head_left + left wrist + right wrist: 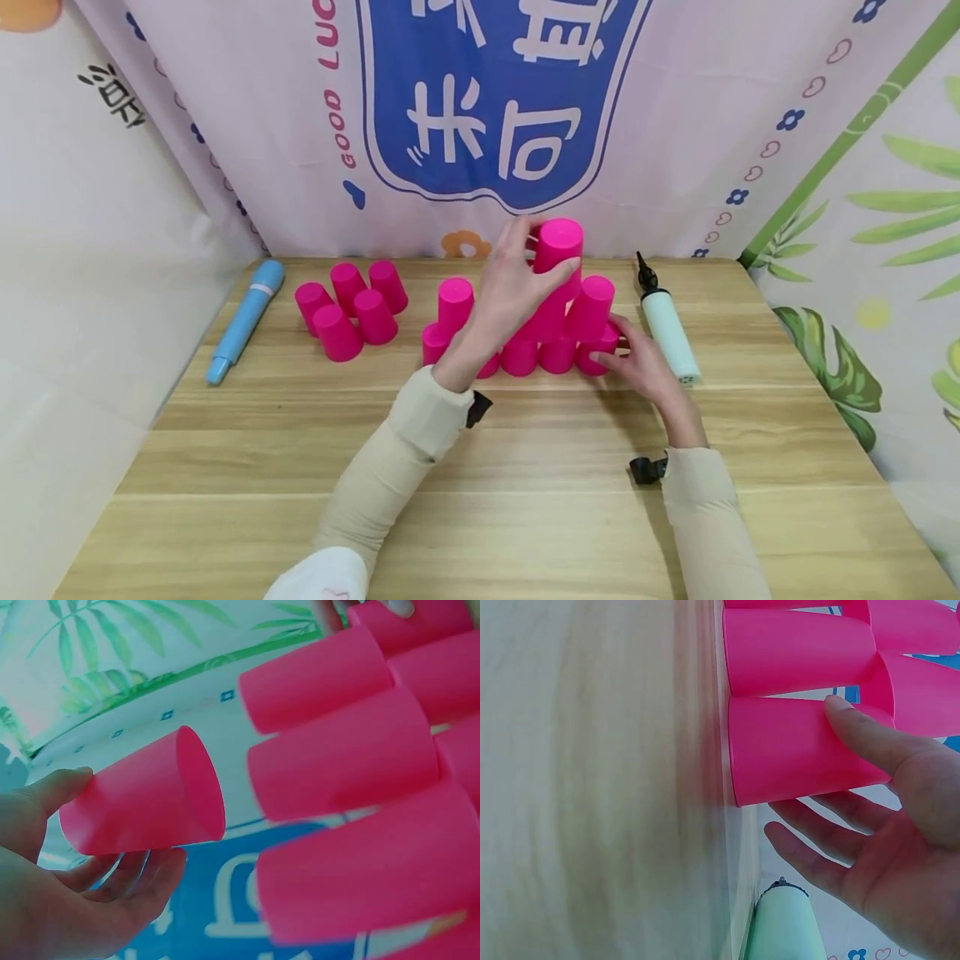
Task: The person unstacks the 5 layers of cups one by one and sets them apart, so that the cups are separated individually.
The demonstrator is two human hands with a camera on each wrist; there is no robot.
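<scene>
1. The held cup [561, 240] is hanging mouth-down above the cup stack [519, 357], its rim standing apart from the second row.
2. The left hand [513, 279] is grasping this cup between thumb and fingers near its closed end, probably leaving the rim free to meet the cups below.
3. The right hand [641, 362] is bracketing the end cup [787, 750] of the bottom row, thumb in front and fingers behind, seemingly steadying the base.
4. Five spare cups [341, 333] are standing mouth-down to the left, a strip of bare wood separating them from the stack.
5. The pale green pump [670, 337] is lying just beyond the right hand, limiting room there.
6. The worktop [540, 483] is offering most room in front; its back edge is running close behind the stack, before a printed cloth [262, 125].
</scene>
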